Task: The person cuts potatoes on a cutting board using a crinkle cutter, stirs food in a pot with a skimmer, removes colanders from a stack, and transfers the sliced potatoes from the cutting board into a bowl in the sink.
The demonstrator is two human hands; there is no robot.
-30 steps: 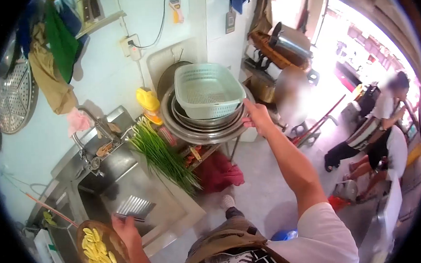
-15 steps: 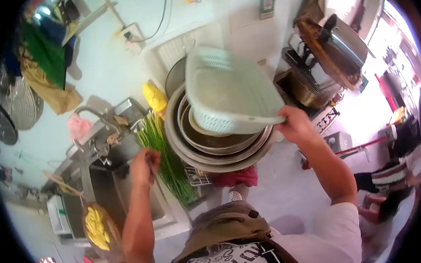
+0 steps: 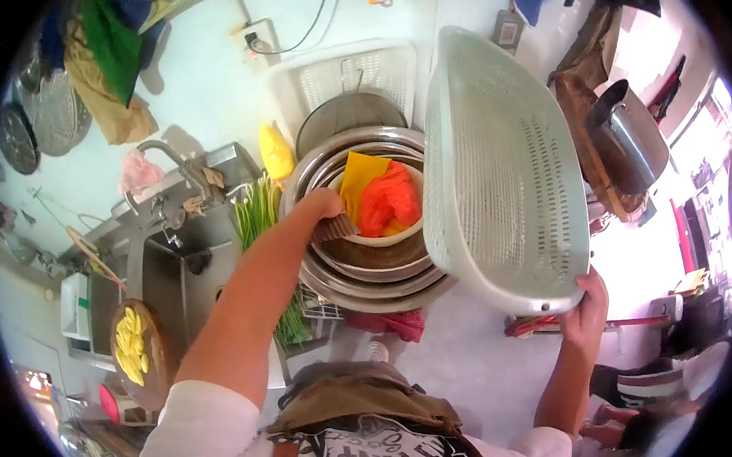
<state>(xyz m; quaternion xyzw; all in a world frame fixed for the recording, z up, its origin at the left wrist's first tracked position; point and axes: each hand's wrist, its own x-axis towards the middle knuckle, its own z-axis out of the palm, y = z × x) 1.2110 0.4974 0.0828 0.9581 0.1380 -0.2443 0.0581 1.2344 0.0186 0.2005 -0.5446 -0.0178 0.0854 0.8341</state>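
My right hand [image 3: 586, 309] grips the lower rim of a pale green perforated basket [image 3: 506, 173], which is lifted and tilted to the right of the stacked metal bowls [image 3: 327, 283]. Over those bowls, my left hand [image 3: 326, 207] is closed on a ridged metal blade [image 3: 333, 228]. Right beside the blade, a white bowl [image 3: 399, 238] rests inside the stack. It holds an orange-red plastic bag [image 3: 389, 199] and a yellow cloth-like piece [image 3: 360, 178].
Green stalks [image 3: 255, 213] lie beside the sink [image 3: 167, 266] on the left. Yellow slices [image 3: 130, 345] sit on a round wooden board [image 3: 155, 364]. A metal pot [image 3: 636, 147] stands at the right. A person's legs [image 3: 634, 380] show at lower right.
My right hand has lifted the basket off the bowls and moved it right, uncovering the white bowl and bag. My left hand has moved from the sink to the bowls with the blade.
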